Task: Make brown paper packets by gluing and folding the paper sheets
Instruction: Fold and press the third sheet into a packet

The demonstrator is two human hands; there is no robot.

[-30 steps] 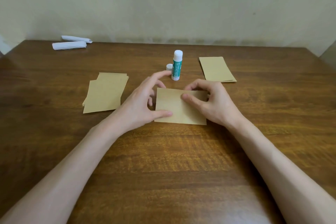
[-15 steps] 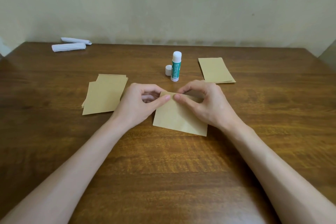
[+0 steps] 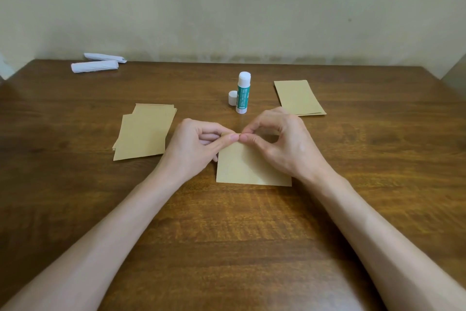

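A folded brown paper piece [image 3: 248,168] lies in the middle of the wooden table [image 3: 227,235]. My left hand [image 3: 199,146] and my right hand [image 3: 282,144] both pinch its far edge, thumbs and forefingers meeting at the centre of that edge. The near edge rests on the table. An uncapped glue stick [image 3: 242,92] stands upright just beyond the hands, with its white cap [image 3: 232,97] beside it on the left.
A stack of brown paper sheets [image 3: 143,131] lies to the left of my hands. Folded brown packets [image 3: 298,97] lie at the back right. Two white paper rolls [image 3: 97,64] sit at the far left near the wall.
Both hands moved from pressing the paper flat to pinching its far edge. The paper turned slightly and squared up with the table's front edge.
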